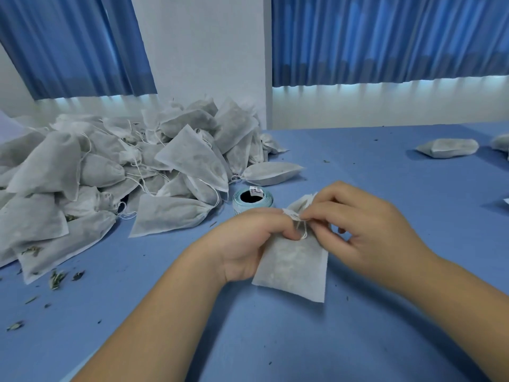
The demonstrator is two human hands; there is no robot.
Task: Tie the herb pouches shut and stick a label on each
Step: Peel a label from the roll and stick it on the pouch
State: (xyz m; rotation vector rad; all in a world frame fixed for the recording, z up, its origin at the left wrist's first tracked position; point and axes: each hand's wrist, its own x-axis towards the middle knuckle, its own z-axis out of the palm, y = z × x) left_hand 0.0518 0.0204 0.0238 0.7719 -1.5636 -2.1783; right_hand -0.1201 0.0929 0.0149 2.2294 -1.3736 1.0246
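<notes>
A white herb pouch [293, 266] hangs above the blue table [358, 326], held at its gathered neck. My left hand [248, 241] grips the neck from the left, fingers curled around it. My right hand [355, 230] pinches a small white label and the drawstring [301, 228] at the pouch's neck. A roll of labels [252, 201] with a light-blue core stands just behind my hands.
A big heap of white pouches [110, 172] with loose drawstrings fills the left of the table. One pouch [271, 173] lies beside the heap, others [447, 147] at the far right. Herb crumbs [56, 279] litter the left front. Blue curtains hang behind.
</notes>
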